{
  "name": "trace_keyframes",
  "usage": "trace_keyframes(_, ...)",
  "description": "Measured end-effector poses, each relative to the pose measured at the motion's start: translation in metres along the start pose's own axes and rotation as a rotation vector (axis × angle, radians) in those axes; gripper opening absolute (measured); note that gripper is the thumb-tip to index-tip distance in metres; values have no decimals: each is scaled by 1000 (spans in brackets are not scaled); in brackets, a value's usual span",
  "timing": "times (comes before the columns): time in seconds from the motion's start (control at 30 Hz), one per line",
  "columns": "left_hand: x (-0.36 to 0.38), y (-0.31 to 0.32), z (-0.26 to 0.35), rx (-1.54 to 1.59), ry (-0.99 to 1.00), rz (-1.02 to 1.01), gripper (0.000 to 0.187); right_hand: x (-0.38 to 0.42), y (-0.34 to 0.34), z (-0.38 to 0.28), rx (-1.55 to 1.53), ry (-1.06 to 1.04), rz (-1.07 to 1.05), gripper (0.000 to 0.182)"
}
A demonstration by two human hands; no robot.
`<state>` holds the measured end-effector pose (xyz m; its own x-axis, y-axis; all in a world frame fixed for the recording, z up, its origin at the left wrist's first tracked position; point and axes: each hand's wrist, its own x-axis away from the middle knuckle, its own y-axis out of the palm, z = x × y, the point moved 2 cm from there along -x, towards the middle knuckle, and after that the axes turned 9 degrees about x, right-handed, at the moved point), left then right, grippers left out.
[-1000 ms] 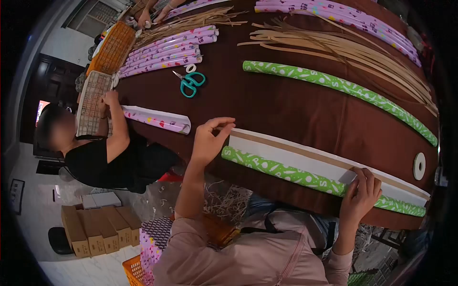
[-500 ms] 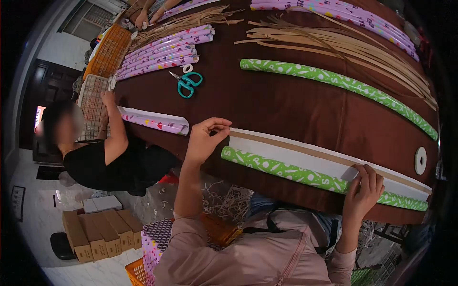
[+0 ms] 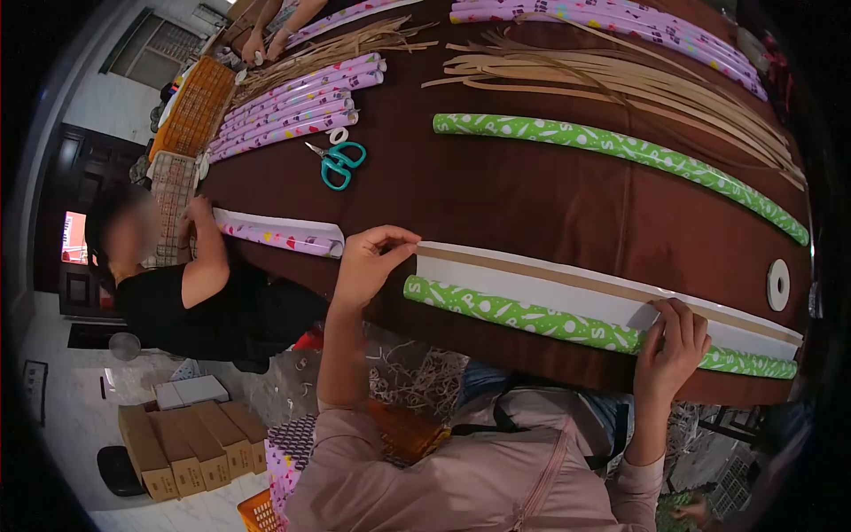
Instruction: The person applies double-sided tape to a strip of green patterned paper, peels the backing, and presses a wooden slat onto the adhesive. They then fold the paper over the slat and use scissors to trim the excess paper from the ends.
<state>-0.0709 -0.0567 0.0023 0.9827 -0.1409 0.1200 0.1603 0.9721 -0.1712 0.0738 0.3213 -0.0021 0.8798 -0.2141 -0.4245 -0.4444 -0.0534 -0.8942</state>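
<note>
A green wrapping paper roll (image 3: 523, 318) with white print lies at the table's near edge, its white inner side (image 3: 505, 288) partly unrolled. A tan strip (image 3: 532, 277) runs along the far edge of that flap. Thumb and fingertips of my left hand (image 3: 365, 264) are pinched at the flap's left corner, where the strip ends. Further right, my right hand (image 3: 675, 348) is curled over the roll and flap, fingers bent on top; the thumb's contact is partly hidden. A second green roll (image 3: 612, 152) lies beyond, closed up.
Teal scissors (image 3: 339, 166) lie left of centre, a white tape roll (image 3: 778, 285) at the right edge. Tan strips (image 3: 612, 84) and purple rolls (image 3: 292, 106) lie behind. At left, a co-worker (image 3: 186, 284) is beside a partly open purple roll (image 3: 279, 234).
The whole view has shifted slightly. Both my hands keep nearly the same places on the green paper, and the flap remains unrolled.
</note>
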Motion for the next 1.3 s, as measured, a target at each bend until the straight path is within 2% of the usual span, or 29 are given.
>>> trace_keyframes(0.37, -5, -5, 2, -32, -5, -89, 11, 2, 1, 1, 13, 7, -4, 23)
trace_keyframes(0.83, -16, -11, 6, -330, 42, -203, 12, 3, 1, 1, 9, 15, -11, 25)
trace_keyframes(0.97, -22, -10, 4, -263, 64, -182, 11, 3, 0, 1, 2, 15, -13, 24)
trace_keyframes(1.03, -23, -10, 6, -241, 180, -220, 15, 2, 0, 1, 2, 12, -9, 24)
trace_keyframes(1.3, -23, -19, 1, -280, 260, -205, 27, 2, 0, 1, -4, 27, -26, 24)
